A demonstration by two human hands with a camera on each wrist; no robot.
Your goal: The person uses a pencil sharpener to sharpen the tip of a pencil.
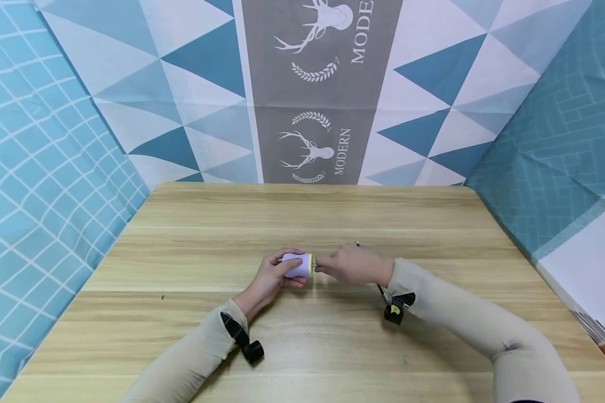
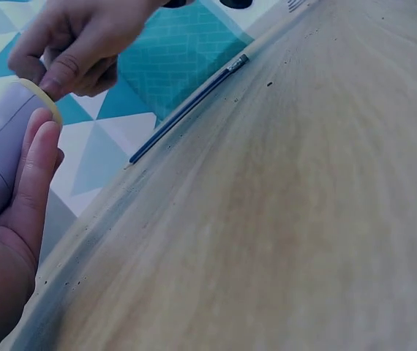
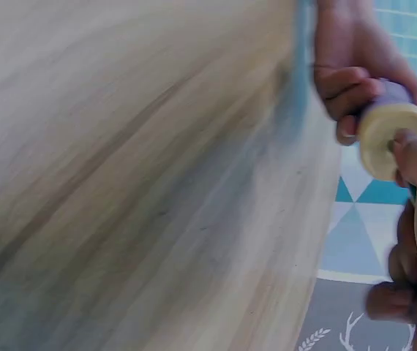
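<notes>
Can (image 1: pixel 299 272): a pale purple cylinder with a yellow end (image 3: pixel 375 142); I saw it lying sideways in the left hand (image 1: pixel 268 280), seemingly raised off the counter (image 1: pixel 333 347), mid-width and nearer me than the back edge.
Left fingers: wrapped round the can, thumb across its side; I judged that this grip steadied the can and left the yellow end bare, turned towards the right hand (image 1: pixel 353 264).
Right fingers: curled, thumb and finger together in a pinch at the middle of the yellow end, on a thin silvery piece (image 1: pixel 314 265); their own knuckles hid most of it from me, so I could not tell what it was.
Facing hands: I took it that one held firm while the other worked, since they met end to end and almost touched.
Stick (image 2: pixel 186 110): dark, slim, with a metallic section near one tip; it lay on the counter beyond the right wrist, perhaps set aside within reach. Pen or brush, I could not say.
Wrist cameras: strapped over both sleeves; the right one (image 1: pixel 394 313) bore a yellow patch, too small for me to read.
Cloth (image 1: pixel 282 89): it hung behind the counter, with stag heads and leaf sprigs on grey.
Writing: "MODERN" ran sideways there; above it I got only "MODE", cut by the frame. I made out no brand on the can.
</notes>
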